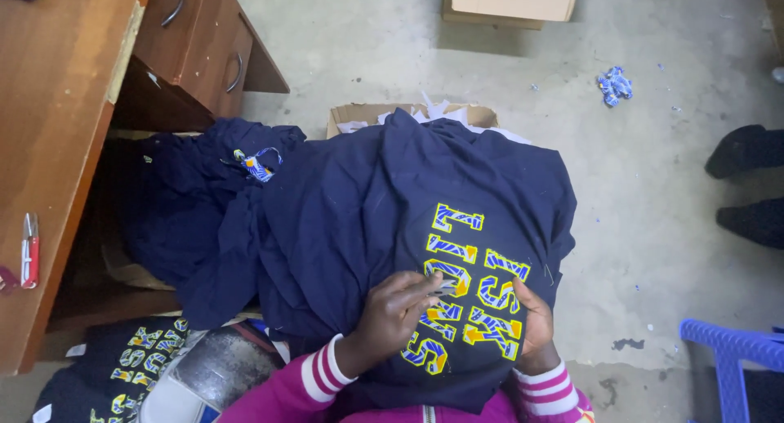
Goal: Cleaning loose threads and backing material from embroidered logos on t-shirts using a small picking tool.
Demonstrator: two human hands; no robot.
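A navy blue garment (392,202) with yellow and blue patterned letters (469,288) lies draped over my lap. My left hand (394,309) rests on the letters with its fingers curled and pinching something small and pale at the fingertips; what it is I cannot tell. My right hand (535,329) lies on the cloth just right of the letters, fingers bent and pressing the fabric down. Both wrists show pink cuffs with white stripes.
A wooden desk (49,145) with drawers stands at left, with small red-handled snips (30,251) on its top. More navy garments (188,194) pile beside it. A cardboard box (367,113) sits behind the garment. A blue plastic chair (735,349) is at right, dark shoes (747,149) beyond.
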